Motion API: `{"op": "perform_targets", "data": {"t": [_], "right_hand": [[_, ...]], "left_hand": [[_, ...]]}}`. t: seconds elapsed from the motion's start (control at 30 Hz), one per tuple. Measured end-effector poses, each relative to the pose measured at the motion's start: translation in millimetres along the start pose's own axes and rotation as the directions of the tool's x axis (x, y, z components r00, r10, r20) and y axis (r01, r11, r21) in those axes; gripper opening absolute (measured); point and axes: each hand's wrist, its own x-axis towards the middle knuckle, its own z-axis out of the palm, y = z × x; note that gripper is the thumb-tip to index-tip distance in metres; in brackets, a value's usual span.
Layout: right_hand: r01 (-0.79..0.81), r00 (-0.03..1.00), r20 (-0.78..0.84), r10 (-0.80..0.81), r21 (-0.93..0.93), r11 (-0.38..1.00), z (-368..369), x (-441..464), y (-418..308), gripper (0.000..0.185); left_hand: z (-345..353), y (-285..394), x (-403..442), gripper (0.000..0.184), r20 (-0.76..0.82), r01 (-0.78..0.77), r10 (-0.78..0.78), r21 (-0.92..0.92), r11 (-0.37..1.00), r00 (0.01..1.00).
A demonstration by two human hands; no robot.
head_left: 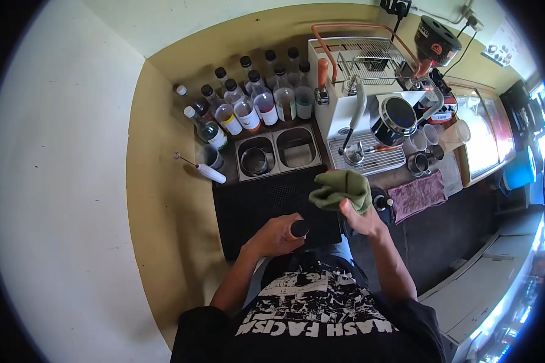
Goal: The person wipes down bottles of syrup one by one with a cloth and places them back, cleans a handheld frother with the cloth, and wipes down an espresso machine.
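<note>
Coffee corner: Yellow and white walls [154, 127] enclose a compact counter dominated by a boxy white espresso machine [338, 115] with a copper-coloured rail and wooden handles.
Left hand [277, 237]: Fingers wrap a black-capped bottle [300, 228], held in front and to the left of the espresso machine; its cap faces up toward the camera, and no label shows.
Right hand [363, 221]: Grasps a folded olive-green cloth [345, 187] directly in front of the espresso machine, thumb pressed on the near side.
Shirt lettering: White block capitals cross a black T-shirt [309, 348]; "FAC" can be made out.
Bottle labels: Clear, black-capped bottles [246, 115] crowd left of the espresso machine, wearing white labels, one edged yellow, print too small to read.
Grinder badge: White letters and a red-orange sticker mark a dark cylindrical hopper [437, 43] right of the espresso machine; the wording is unclear.
Counter linen: One mauve towel [418, 197] lies right of the espresso machine's front.
</note>
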Motion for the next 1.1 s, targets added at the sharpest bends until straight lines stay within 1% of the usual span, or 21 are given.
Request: {"op": "perform_targets", "data": {"t": [0.03,0.13,0.17,0.23,0.3,0.33,0.37,0.43,0.53,0.57,0.6,0.67,0.73,0.77,0.8,0.83,0.93,1.0,1.03,1.07,1.1], "right_hand": [[-0.044,0.998,-0.04,0.045,0.033,0.999,2,-4,-6,0.074],[-0.145,0.989,0.034,0.142,0.158,0.977,-4,-19,-1,0.069],[-0.274,0.958,0.002,0.285,0.28,0.92,-1,-26,1,0.064],[-0.296,0.942,-0.012,0.334,0.438,0.849,3,-30,-1,0.06],[-0.27,0.941,-0.019,0.337,0.554,0.788,6,-21,-12,0.056],[-0.296,0.926,-0.023,0.377,0.577,0.761,6,-22,-9,0.052],[-0.306,0.916,-0.046,0.399,0.563,0.768,9,-22,-6,0.051],[-0.305,0.916,-0.056,0.398,0.546,0.78,13,-24,5,0.046],[-0.363,0.907,-0.059,0.418,0.397,0.843,19,-25,13,0.044],[-0.352,0.898,-0.111,0.425,0.396,0.848,25,-26,14,0.042],[-0.391,0.884,-0.098,0.456,0.379,0.839,28,-30,16,0.042],[-0.448,0.864,-0.076,0.498,0.336,0.828,31,-34,17,0.042],[-0.42,0.883,-0.055,0.466,0.349,0.838,36,-31,10,0.041],[-0.404,0.892,-0.054,0.45,0.353,0.844,38,-32,7,0.042],[-0.389,0.899,-0.053,0.435,0.359,0.848,40,-31,6,0.042],[-0.334,0.928,-0.057,0.368,0.308,0.891,41,-29,5,0.042],[-0.412,0.881,-0.033,0.472,0.438,0.799,45,-32,5,0.042],[-0.441,0.865,-0.037,0.5,0.417,0.795,46,-35,1,0.042],[-0.448,0.863,-0.037,0.505,0.409,0.795,46,-37,4,0.042],[-0.45,0.862,-0.04,0.506,0.4,0.798,46,-39,7,0.042],[-0.432,0.873,-0.057,0.484,0.366,0.824,46,-42,14,0.042]], "left_hand": [[-1,0,0,0.015,-0.002,-0.008,0.008,0.023,1.0,1.0],[-1,-11,-2,0.016,-0.033,-0.024,0.027,0.072,0.997,0.999],[-2,-8,-4,0.016,-0.037,-0.013,0.013,0.009,1.0,0.999],[-15,-1,-4,0.016,-0.062,-0.003,-0.003,-0.096,0.995,0.998],[-26,-4,-11,0.015,-0.092,-0.005,-0.027,-0.328,0.945,0.995],[-34,-5,-13,0.014,-0.103,-0.018,-0.031,-0.435,0.9,0.994],[-45,-1,-12,0.015,-0.217,-0.149,0.069,-0.376,0.915,0.974],[-64,14,-13,0.017,-0.408,-0.38,0.267,-0.226,0.897,0.873],[-98,40,-12,0.019,-0.639,-0.601,0.44,-0.045,0.798,0.632],[-113,48,-19,0.019,-0.691,-0.551,0.425,0.046,0.833,0.585],[-128,56,-26,0.019,-0.737,-0.486,0.412,0.129,0.865,0.536],[-155,87,-24,0.014,-0.886,-0.583,0.369,0.147,0.799,0.281],[-192,101,-25,0.01,-0.894,-0.539,0.438,0.326,0.777,0.09],[-203,119,-19,0.012,-0.912,-0.486,0.41,0.372,0.791,-0.03],[-214,134,-13,0.014,-0.912,-0.43,0.38,0.407,0.806,-0.152],[-226,143,-5,0.03,-0.893,-0.41,0.346,0.441,0.799,-0.288],[-262,160,16,0.034,-0.851,-0.254,0.338,0.459,0.851,-0.402],[-291,152,33,0.038,-0.835,-0.223,0.378,0.488,0.844,-0.401],[-300,150,45,0.038,-0.853,-0.224,0.332,0.444,0.868,-0.404],[-320,133,49,0.039,-0.876,-0.145,0.364,0.424,0.894,-0.316],[-332,122,64,0.041,-0.849,-0.124,0.396,0.461,0.879,-0.351]]}}
